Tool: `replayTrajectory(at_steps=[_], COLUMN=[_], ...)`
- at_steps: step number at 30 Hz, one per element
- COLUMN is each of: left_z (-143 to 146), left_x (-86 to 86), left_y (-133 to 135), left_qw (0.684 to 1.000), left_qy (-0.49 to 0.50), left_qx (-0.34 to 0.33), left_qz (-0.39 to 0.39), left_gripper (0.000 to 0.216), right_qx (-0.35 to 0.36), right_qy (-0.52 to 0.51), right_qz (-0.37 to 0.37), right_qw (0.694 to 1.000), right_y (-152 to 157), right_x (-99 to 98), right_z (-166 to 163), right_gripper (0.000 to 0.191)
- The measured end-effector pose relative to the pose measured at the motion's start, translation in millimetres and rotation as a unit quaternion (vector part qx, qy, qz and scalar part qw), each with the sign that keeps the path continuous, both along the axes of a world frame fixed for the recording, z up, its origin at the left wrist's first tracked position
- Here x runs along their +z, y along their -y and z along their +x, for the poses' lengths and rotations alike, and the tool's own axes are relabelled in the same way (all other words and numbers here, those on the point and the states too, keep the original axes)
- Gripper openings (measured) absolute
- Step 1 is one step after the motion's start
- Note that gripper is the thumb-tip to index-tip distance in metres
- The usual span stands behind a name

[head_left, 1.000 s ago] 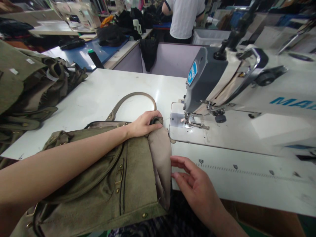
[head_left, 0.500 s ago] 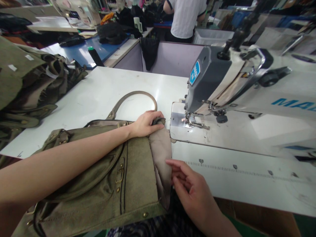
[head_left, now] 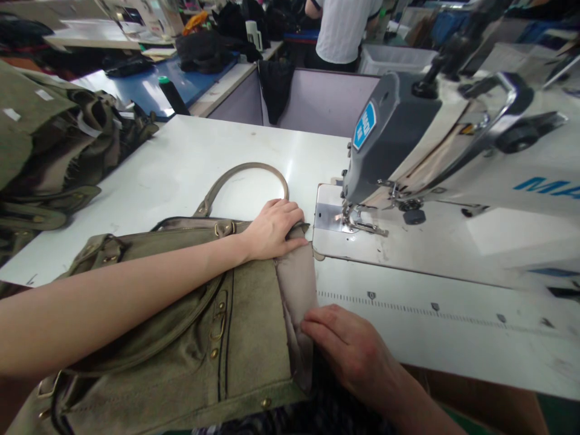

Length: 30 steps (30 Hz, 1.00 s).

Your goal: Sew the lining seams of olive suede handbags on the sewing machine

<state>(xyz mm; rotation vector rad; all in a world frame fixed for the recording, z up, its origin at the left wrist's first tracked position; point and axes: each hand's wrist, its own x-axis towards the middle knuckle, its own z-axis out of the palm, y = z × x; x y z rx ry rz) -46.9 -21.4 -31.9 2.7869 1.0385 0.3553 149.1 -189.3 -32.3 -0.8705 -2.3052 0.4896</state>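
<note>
An olive-green handbag [head_left: 254, 326] lies on its side at the table's front edge, with one rolled handle [head_left: 244, 166] arched out behind it. Its near end is unsewn, and pale lining [head_left: 296, 272] shows there. My left hand [head_left: 277, 226] is closed on the bag's upper right corner, by the zipper end, thumb lying on the lining. Lower down, my right hand [head_left: 348, 341] pinches the lining's right edge between thumb and fingers. Just right of the corner stands the sewing machine [head_left: 389, 145], its presser foot and needle area [head_left: 351, 217] apart from the bag.
A heap of olive bag pieces [head_left: 49, 139] sits on the left. Behind it stands a green-topped thread cone [head_left: 172, 95]. A printed ruler scale [head_left: 403, 302] runs along the table front. Beyond the partition [head_left: 321, 99] a person in a white top [head_left: 343, 30] stands near a plastic crate [head_left: 396, 59].
My right hand has closed from loosely spread fingers into a pinch on the lining edge. My left thumb has stretched out over the lining. The view has shifted slightly.
</note>
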Motion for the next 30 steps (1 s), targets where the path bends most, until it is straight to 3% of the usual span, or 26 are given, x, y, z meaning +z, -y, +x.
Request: replayTrajectory(at_steps=[10,14,19,24,30], left_z=[-0.6,1.1,4.0,1.0,6.9], left_x=[-1.1,1.4,7.6,10.2,7.6], left_y=[-1.2,-1.1,-2.9,-4.2,-5.9], left_qw=[1.000,0.999,0.991,0.991,0.992], left_qy=[0.006,-0.004,-0.033,-0.039,-0.036], left_qx=[-0.003,0.039,0.101,0.063,0.104], left_qz=[-0.011,-0.035,-0.083,-0.108,-0.065], left_gripper=[0.033,0.037,0.043,0.031,0.024], right_qx=[-0.047,-0.051,-0.015,-0.002,0.030], right_qy=[-0.020,-0.001,0.056,0.059,0.041], right_qz=[-0.007,0.008,-0.051,0.042,0.085], right_qw=[0.999,0.999,0.997,0.997,0.995], right_y=[10.4,15.7,20.6,15.9,-1.0], right_x=[-10.9,-8.7,0.6,-2.3,-4.7], right_z=[-5.3,1.5,8.0,3.7,4.7], right_gripper=[0.028,0.030,0.046,0.031,0.036])
